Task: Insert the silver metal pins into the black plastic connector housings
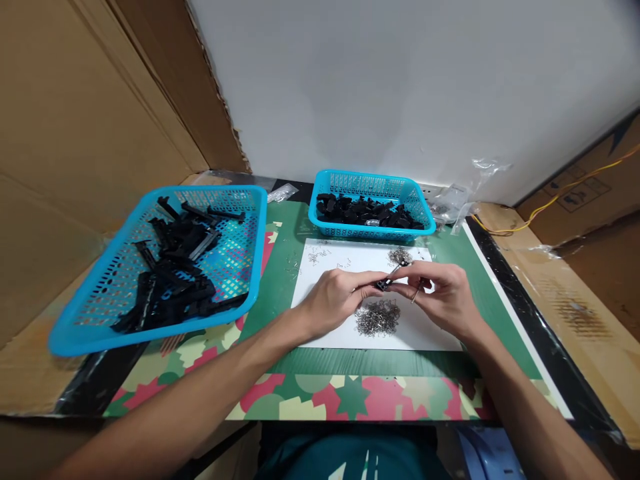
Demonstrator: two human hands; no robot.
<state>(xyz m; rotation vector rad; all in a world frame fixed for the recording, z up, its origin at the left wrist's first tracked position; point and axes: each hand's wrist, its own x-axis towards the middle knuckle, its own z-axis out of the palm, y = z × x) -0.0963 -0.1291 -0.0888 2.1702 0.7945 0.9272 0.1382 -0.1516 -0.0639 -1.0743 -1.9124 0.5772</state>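
Observation:
Over a white sheet [325, 337], my left hand [336, 300] pinches a small black plastic part [384, 284] between thumb and forefinger. My right hand [445, 293] closes on the other end of the same part. A thin metal-looking tool [416, 292] rests among the right fingers; its kind is hard to make out. Just below the hands lies a pile of small wire springs or clips [377, 320]. Beyond the fingers sits a smaller pile of tiny metal pieces [400, 256], and several loose wire bits [319, 255] are scattered at the sheet's far left.
At the left stands a large blue basket [259, 260] of long black plastic parts [185, 247]. A smaller blue basket [373, 233] of black pieces [350, 210] is at the back, with clear plastic bags [453, 200] beside it. Cardboard [575, 307] borders the right side.

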